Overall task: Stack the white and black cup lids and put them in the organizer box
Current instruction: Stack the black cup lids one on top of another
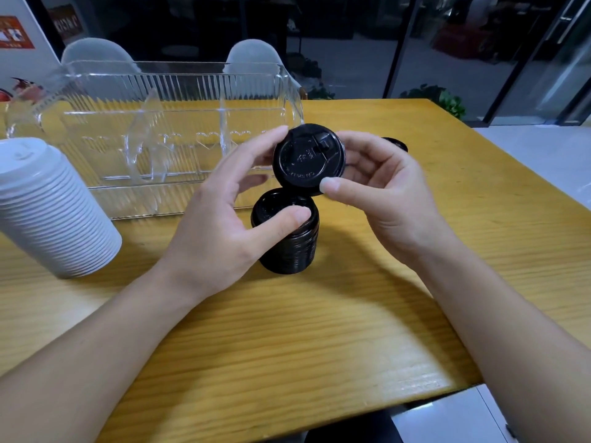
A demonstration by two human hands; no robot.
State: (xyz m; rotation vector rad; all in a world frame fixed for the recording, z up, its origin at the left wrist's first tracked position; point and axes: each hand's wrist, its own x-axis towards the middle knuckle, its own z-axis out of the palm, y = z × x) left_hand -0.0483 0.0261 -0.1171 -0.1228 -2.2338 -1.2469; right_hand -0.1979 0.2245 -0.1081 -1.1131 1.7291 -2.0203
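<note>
Both our hands work above the black stack: right hand pinches a tilted black lid, left hand grips the stack. Seated crooked, it could topple.

A yellow wooden counter is filling most of the view, and light is shining off its near edge. Two pale chairs are standing behind it. Big dark glass walls with black frames are running across the back. A green plant is sitting low by the glass. A white wall with a red poster is showing at the left. The floor at the right is looking pale and shiny.
</note>
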